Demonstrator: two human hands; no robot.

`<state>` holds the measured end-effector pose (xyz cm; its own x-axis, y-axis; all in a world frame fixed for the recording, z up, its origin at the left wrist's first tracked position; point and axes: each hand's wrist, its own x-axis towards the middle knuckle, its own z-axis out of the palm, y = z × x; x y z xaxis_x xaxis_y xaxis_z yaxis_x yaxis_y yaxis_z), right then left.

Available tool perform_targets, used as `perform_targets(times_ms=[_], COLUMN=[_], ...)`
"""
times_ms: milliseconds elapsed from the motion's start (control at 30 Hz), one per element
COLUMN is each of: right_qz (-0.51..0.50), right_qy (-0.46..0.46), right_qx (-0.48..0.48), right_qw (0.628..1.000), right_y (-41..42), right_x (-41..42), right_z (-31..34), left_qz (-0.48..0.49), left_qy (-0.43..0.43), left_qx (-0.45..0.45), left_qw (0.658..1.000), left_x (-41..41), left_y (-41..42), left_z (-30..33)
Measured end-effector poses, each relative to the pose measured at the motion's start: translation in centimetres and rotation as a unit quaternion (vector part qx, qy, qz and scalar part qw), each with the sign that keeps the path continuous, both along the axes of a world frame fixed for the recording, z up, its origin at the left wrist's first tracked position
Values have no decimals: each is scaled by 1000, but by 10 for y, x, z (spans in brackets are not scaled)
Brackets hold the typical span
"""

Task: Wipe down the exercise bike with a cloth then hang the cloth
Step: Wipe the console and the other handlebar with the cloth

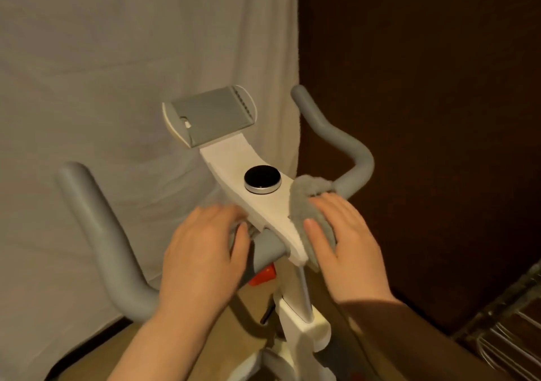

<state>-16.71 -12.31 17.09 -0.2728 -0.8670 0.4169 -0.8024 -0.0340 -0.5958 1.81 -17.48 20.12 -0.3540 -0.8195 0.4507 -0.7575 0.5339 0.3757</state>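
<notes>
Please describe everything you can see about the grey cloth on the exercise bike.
The cloth is grey and fluffy, like terry or microfibre, and bunched up rather than flat. It lies over the right edge of the bike's white centre console, where the right handlebar begins, and one part hangs down past the console's near tip. The right hand presses on it, thumb and fingers on the fabric. The left hand does not touch it.

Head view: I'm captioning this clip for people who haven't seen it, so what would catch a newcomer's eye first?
Two hands at the centre: the right hand presses a fluffy grey cloth over the right edge of the bike's white console, while the left hand grips the grey bar below it. Between and just above them sits a shiny black round knob, with grey handlebars curving up on both sides.
</notes>
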Motion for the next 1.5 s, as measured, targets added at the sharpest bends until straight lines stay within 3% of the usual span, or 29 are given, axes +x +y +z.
perform_targets(times_ms=[100,233,333,500,833,933,1067,1200,1333,1433,1500], right_qz=[79,86,203,210,311,289,187,221,110,160,139], right_qy=[80,111,181,106,150,143,121,100,78,104,114], right_qx=[15,19,1,-19,13,37,2,-39,-34,-14,-6], right_qw=[994,990,962,972,938,946,975,969,990,982,984], right_y=[-4,-14,-14,-22,-14,-18,-1,-3,-4,-3,-10], right_x=[-6,11,36,20,40,32,65,90,83,96,86], right_z=[2,17,15,19,28,29,16,3,2,6,10], left_qz=[57,137,177,206,176,184,184,132,106,70,47], left_qy=[-36,-55,-67,-26,-14,-7,27,71,78,69,58], left_qx=[-13,-38,-49,-25,-4,-1,12,16,15,15,8], left_qw=[998,988,981,978,984,983,982,989,991,995,997], left_x=[1,-2,-4,8,26,40,53,59,69,74,81], left_y=[18,27,31,51,71,68,68,70,66,59,54], left_z=[-10,-18,-22,-28,-36,-34,-39,-44,-40,-35,-31])
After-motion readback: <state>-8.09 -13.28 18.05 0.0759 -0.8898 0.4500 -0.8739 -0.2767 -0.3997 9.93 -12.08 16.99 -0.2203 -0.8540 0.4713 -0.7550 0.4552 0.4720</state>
